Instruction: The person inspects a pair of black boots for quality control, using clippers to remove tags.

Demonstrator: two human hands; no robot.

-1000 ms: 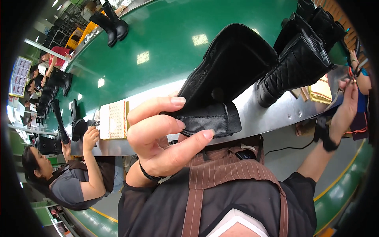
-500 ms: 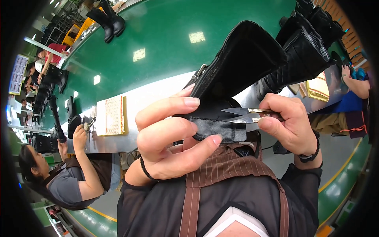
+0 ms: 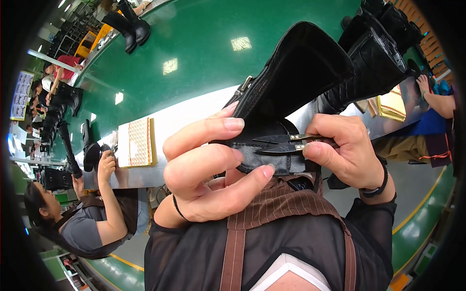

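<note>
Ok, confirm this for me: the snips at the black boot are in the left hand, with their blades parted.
Wrong hand: the head view shows the snips at the black boot in the right hand, with their blades parted.

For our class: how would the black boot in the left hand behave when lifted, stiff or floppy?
The black boot is probably fairly stiff: it holds a broad curve beyond the left hand. The thin-looking grey strip by the scissors may bend more easily.
</note>
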